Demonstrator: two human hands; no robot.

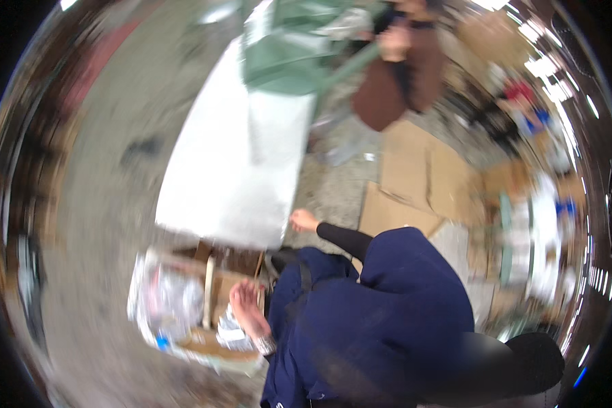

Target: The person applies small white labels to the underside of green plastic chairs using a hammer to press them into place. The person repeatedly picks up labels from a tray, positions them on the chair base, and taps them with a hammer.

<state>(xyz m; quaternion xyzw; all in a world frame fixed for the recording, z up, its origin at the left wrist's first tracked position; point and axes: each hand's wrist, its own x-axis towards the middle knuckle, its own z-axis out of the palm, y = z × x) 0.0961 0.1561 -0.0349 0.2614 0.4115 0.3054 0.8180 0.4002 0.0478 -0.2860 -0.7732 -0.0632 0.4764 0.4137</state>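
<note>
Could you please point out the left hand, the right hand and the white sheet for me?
left hand (247,306): head view, back of the hand.
right hand (303,219): head view, knuckles.
white sheet (231,163): head view, middle of its surface.

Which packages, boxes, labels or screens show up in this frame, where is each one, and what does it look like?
Open cardboard box: lower left on the floor, brown, by the left hand.
Clear plastic wrapping: left of the box, crumpled, silvery.
Flattened cardboard sheets: right of centre, tan, beyond the right hand.
White sack: upper centre, tall, green top.
Labels and screens: none legible; the frame is blurred.
</note>
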